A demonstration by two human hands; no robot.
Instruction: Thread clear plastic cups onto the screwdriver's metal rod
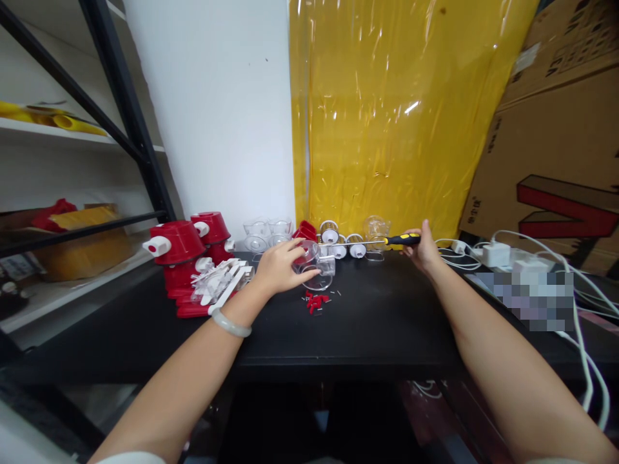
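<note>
My left hand (283, 265) grips a clear plastic piece (327, 260) with a round base, held just above the black table (377, 322). In my right hand (422, 248) is a screwdriver (403, 239) with a black and yellow handle, its long shaft lying level and pointing left. The tip reaches the upper part of the clear piece; the exact contact is too small to tell. Small red parts (315, 301) and thin metal pieces lie on the table just below my left hand.
Stacked red housings (178, 243) and a pile of white and clear parts (220, 281) stand at the left. Behind are metallic cylinders (356, 246) and clear cups (267, 229). White cables and chargers (496, 254) lie at the right, beside a cardboard box (546, 142).
</note>
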